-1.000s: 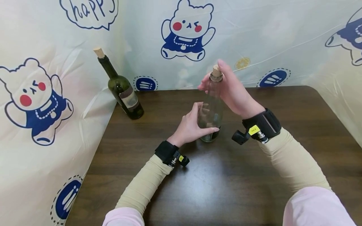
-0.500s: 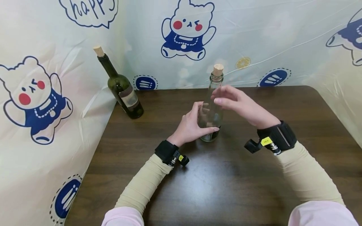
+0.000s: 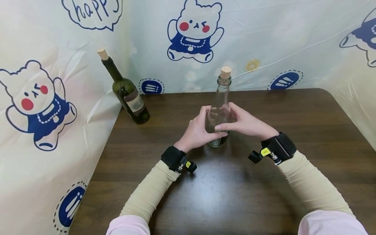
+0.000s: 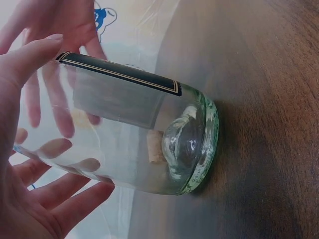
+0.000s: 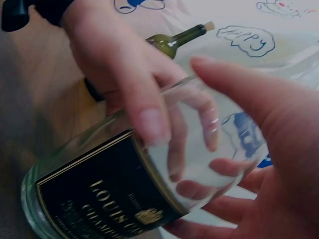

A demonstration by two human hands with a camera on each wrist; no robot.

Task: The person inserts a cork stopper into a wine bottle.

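A clear glass bottle stands on the table with a cork in its mouth. My left hand grips its lower body, thumb across the front just above the base. From the other side my right hand holds the bottle slightly higher, fingers round the back and thumb in front. Through the glass in the right wrist view, fingertips of this hand show. A black label with gold lettering covers part of the bottle. In the left wrist view a small cork piece shows through the glass near the base.
A dark green bottle, corked and labelled, stands at the back left corner of the dark wooden table. Behind and to the left hangs a pale sheet printed with cartoon bears.
My right hand has left the cork, drawn down along the neck and taken hold of the bottle's body. The left hand and both bottles have stayed in place.
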